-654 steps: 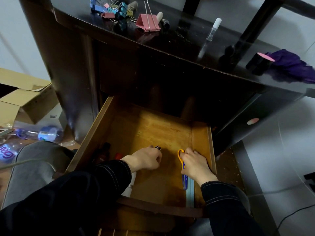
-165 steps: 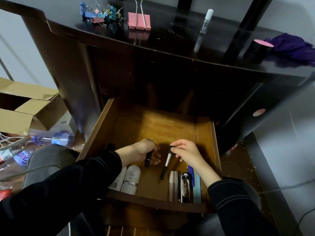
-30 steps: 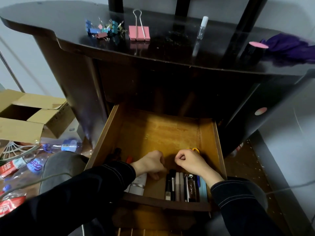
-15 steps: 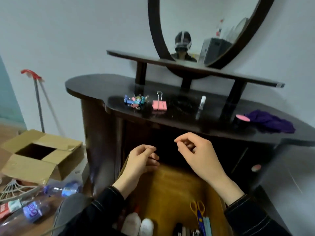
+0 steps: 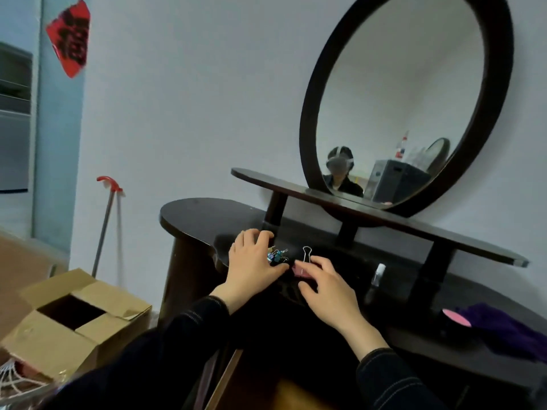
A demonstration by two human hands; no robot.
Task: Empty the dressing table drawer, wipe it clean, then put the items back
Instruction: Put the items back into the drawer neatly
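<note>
**Operator:** What's different from 1 second ago?

**Spotter:** You had both hands down in the drawer (image 5: 296, 395) among the tubes. Now they're up on the tabletop (image 5: 201, 214), and only a sliver of the drawer shows at the bottom edge.

**Operator:** And my grip?

**Spotter:** Your left hand (image 5: 251, 263) arches over the small clips (image 5: 276, 257), thumb alongside; I cannot tell whether it has closed on them. Your right hand (image 5: 328, 288) curls over the pink binder clip (image 5: 299, 270), thumb under its near edge, so it looks pinched. Both lots are on the tabletop.

**Operator:** So where am I?

**Spotter:** Late in the put-back, I'd judge. After these 2 lots, the spray bottle (image 5: 378, 275) is left, just right of your hand.
</note>
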